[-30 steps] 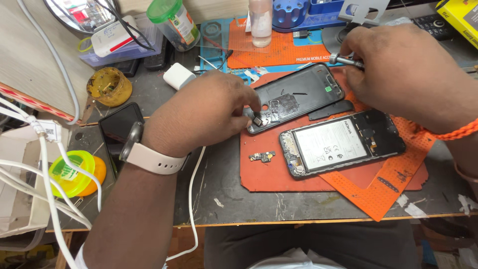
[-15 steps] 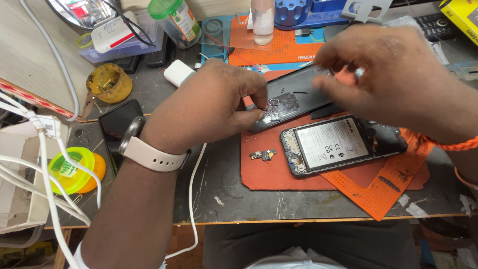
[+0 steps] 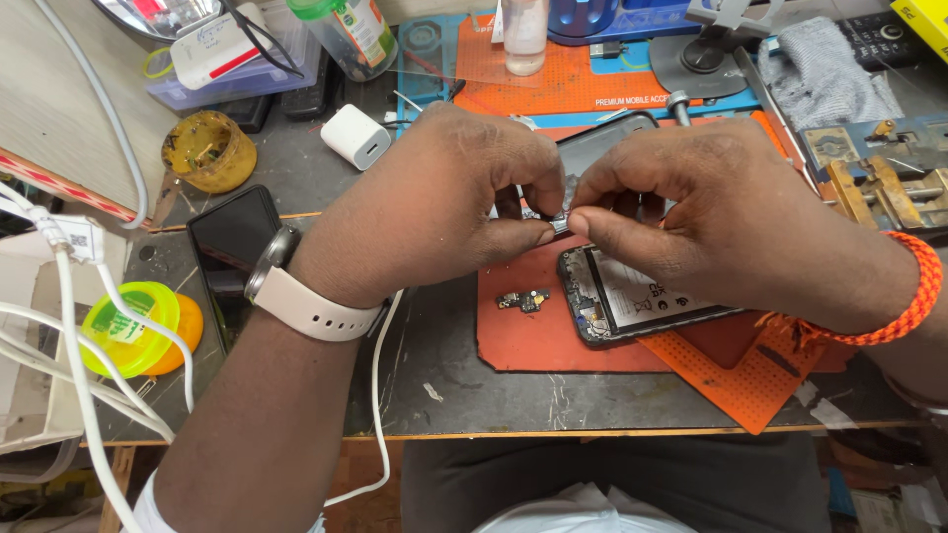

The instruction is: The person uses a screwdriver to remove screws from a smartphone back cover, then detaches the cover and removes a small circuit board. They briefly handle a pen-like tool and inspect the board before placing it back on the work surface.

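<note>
Both hands are meeting over the middle of the bench point(image 3: 296, 178). The left hand point(image 3: 444, 202) and the right hand point(image 3: 711, 212) are each pinching a small metallic part point(image 3: 560, 225) between thumb and forefinger; what it is, probably a tiny bracket, is too small to tell. Just below them an opened phone point(image 3: 642, 301) is lying on an orange mat point(image 3: 553, 336), with a small circuit board point(image 3: 524, 299) to its left. A white charger point(image 3: 357, 136) is sitting farther back.
</note>
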